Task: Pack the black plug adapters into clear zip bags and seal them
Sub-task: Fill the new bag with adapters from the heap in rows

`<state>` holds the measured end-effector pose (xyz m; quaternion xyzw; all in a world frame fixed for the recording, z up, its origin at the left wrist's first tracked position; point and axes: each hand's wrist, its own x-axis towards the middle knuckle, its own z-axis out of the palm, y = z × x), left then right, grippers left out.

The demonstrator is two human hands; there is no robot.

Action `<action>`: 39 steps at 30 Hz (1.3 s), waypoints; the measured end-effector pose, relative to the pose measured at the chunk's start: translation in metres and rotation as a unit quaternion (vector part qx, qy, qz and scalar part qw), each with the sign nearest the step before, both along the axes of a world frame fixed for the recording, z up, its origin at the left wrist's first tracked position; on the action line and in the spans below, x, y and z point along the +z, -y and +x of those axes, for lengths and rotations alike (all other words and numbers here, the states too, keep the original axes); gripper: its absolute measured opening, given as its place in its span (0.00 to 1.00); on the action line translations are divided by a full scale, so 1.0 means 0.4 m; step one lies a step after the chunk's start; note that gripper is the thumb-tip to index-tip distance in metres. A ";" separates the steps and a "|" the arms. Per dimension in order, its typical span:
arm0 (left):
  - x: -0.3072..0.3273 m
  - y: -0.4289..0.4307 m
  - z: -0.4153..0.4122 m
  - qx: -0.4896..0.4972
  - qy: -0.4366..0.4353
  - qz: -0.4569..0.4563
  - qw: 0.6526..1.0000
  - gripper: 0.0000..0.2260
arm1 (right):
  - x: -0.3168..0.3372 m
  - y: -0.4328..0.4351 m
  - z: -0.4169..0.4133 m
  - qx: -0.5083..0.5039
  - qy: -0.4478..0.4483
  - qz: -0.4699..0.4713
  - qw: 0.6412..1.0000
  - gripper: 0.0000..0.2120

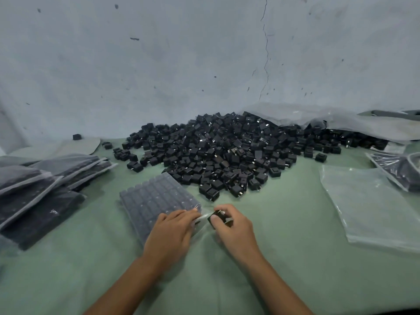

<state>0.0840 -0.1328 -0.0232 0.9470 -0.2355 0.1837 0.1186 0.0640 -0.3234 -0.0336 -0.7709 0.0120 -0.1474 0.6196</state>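
A clear zip bag (154,198) packed with rows of black plug adapters lies flat on the green table (284,258), in front of me. My left hand (172,235) rests on the bag's near right corner, fingers straight on the plastic. My right hand (234,226) grips a black adapter (218,218) at the bag's open mouth, fingers curled round it. A large heap of loose black adapters (227,153) fills the middle of the table behind the bag.
Filled bags (45,183) are stacked at the left. Empty clear bags (372,201) lie at the right, with a partly filled one (400,167) beyond. Crumpled plastic sheeting (341,121) lies behind the heap against a grey wall.
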 end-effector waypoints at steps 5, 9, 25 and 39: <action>0.010 0.020 0.015 0.001 0.014 -0.033 0.999 0.10 | -0.011 0.004 -0.002 0.023 -0.010 -0.018 1.000 0.12; 0.015 0.023 0.032 0.015 0.001 -0.045 0.999 0.08 | -0.016 0.003 -0.002 0.042 -0.003 -0.040 0.998 0.12; 0.017 0.039 0.037 0.044 0.029 -0.051 0.997 0.05 | -0.022 0.003 0.001 0.063 0.023 -0.145 0.987 0.13; 0.030 0.053 0.030 0.053 0.061 -0.043 0.996 0.05 | -0.033 -0.005 0.012 0.042 0.014 -0.226 0.973 0.13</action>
